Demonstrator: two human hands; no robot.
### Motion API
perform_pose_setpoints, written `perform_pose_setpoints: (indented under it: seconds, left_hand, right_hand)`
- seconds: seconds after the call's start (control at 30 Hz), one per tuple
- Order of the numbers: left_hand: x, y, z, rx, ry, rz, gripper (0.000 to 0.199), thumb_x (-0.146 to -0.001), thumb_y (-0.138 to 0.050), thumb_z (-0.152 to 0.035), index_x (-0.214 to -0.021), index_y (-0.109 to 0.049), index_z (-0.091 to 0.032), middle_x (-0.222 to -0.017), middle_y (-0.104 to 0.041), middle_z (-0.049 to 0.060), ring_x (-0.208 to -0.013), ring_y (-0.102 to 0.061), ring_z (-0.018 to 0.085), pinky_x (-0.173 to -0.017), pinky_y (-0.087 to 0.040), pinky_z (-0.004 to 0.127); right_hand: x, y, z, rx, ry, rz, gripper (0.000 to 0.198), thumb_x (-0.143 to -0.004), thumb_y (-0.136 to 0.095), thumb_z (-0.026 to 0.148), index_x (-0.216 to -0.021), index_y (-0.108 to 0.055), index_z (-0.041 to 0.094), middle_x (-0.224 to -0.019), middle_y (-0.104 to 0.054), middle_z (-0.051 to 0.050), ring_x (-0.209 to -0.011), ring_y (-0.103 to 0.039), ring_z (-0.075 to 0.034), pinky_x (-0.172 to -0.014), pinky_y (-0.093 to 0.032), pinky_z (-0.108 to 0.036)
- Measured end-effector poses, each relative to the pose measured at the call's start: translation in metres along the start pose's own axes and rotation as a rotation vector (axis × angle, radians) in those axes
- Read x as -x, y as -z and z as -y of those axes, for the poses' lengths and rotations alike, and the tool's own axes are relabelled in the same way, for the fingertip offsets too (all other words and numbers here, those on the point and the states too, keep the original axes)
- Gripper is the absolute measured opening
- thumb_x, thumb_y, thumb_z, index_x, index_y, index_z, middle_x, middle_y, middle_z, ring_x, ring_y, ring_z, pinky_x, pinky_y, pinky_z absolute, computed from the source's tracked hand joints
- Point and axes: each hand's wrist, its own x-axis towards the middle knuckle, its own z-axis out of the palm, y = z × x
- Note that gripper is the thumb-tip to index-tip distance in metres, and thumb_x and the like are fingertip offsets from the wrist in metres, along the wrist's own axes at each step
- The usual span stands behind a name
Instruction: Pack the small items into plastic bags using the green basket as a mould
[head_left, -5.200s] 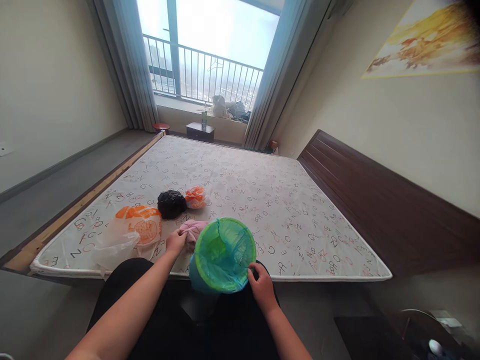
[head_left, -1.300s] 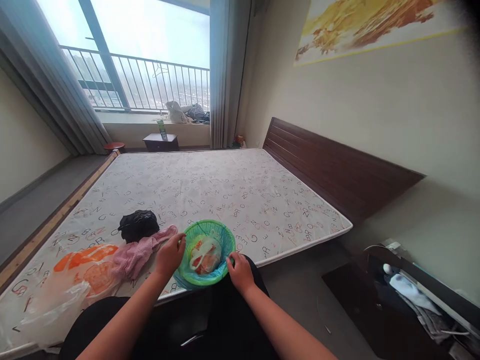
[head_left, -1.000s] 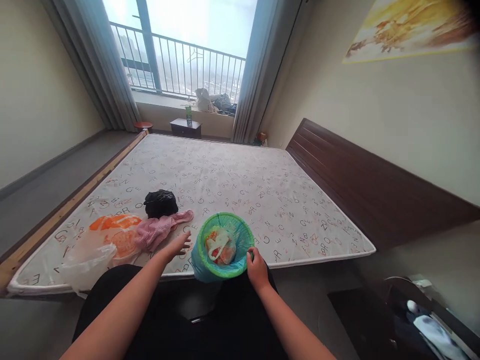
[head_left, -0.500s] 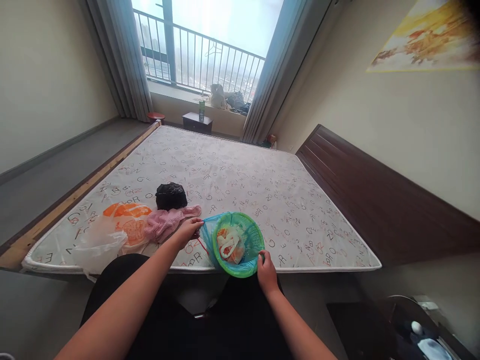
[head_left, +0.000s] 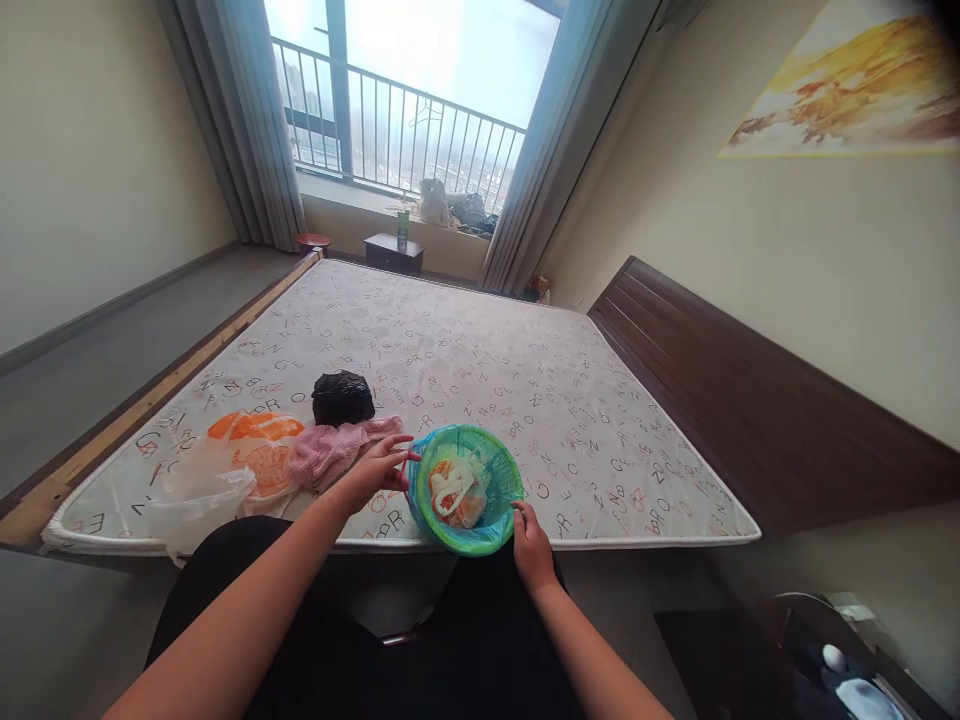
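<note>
A green plastic waste basket (head_left: pixel 514 465), lined with a thin blue bag (head_left: pixel 491 538), is tilted toward me at the near edge of the mattress. Crumpled white and orange plastic (head_left: pixel 456 490) lies inside it. My right hand (head_left: pixel 531 545) grips the basket's right rim through the liner. At the left rim is my left hand (head_left: pixel 379 472), fingers spread, close to or touching the folded-over bag. A pink cloth (head_left: pixel 326 455) lies just beyond that hand, with a black plastic bundle (head_left: pixel 343 397) behind it.
Orange-and-white plastic bags (head_left: pixel 255 440) and a clear bag (head_left: pixel 199 500) lie on the lettered mattress (head_left: pixel 450 340) to the left. A dark headboard (head_left: pixel 720 370) stands at right. Past the far edge are a small dark table (head_left: pixel 394 252) and a red stool (head_left: pixel 312 242).
My left hand has let go of the liner's stretched edge and its fingers have opened. The bag now sits closer around the left rim. My right hand keeps its hold.
</note>
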Motion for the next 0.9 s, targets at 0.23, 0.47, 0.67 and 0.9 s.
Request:
perform_pose_setpoints:
  seconds: [0.23,0.47,0.67,0.9]
  left_hand:
    - [-0.002,-0.001,-0.003,0.072,-0.11,0.043,0.056,-0.078,-0.075,-0.023,-0.13,-0.054,-0.019,-0.12,-0.07,0.013,-0.067,-0.067,0.013,-0.067,-0.064,0.037]
    - [-0.01,-0.005,0.004,-0.096,-0.3,-0.099,0.032,-0.077,-0.072,-0.029,-0.102,-0.056,-0.02,-0.138,-0.061,0.011,-0.087,-0.072,0.019,-0.061,-0.064,0.033]
    - [-0.021,-0.003,0.022,-0.328,-0.402,-0.103,0.03,-0.073,-0.075,-0.03,-0.088,-0.051,-0.02,-0.135,-0.065,0.008,-0.072,-0.067,0.011,-0.064,-0.059,0.028]
    - [-0.016,-0.006,0.021,-0.513,-0.426,-0.077,0.029,-0.079,-0.073,-0.047,-0.09,-0.064,-0.021,-0.081,-0.073,0.002,-0.065,-0.062,0.016,-0.063,-0.051,0.027]
  right_hand:
    - [0.0,0.001,-0.006,-0.09,0.015,-0.01,0.052,-0.098,-0.033,0.054,-0.126,-0.063,0.022,-0.124,-0.072,-0.009,-0.118,-0.066,-0.027,-0.098,-0.05,-0.039]
    - [-0.001,0.002,-0.008,-0.143,0.049,0.05,0.05,-0.099,-0.034,0.05,-0.126,-0.066,0.022,-0.128,-0.071,-0.009,-0.124,-0.063,-0.025,-0.108,-0.045,-0.039]
    - [-0.001,0.003,-0.008,-0.133,0.034,0.071,0.049,-0.097,-0.035,0.043,-0.127,-0.065,0.021,-0.128,-0.07,-0.009,-0.124,-0.063,-0.025,-0.109,-0.045,-0.04]
    - [-0.002,0.002,-0.008,-0.116,0.036,0.068,0.044,-0.092,-0.039,0.037,-0.121,-0.068,0.021,-0.122,-0.073,-0.008,-0.118,-0.066,-0.026,-0.107,-0.046,-0.04]
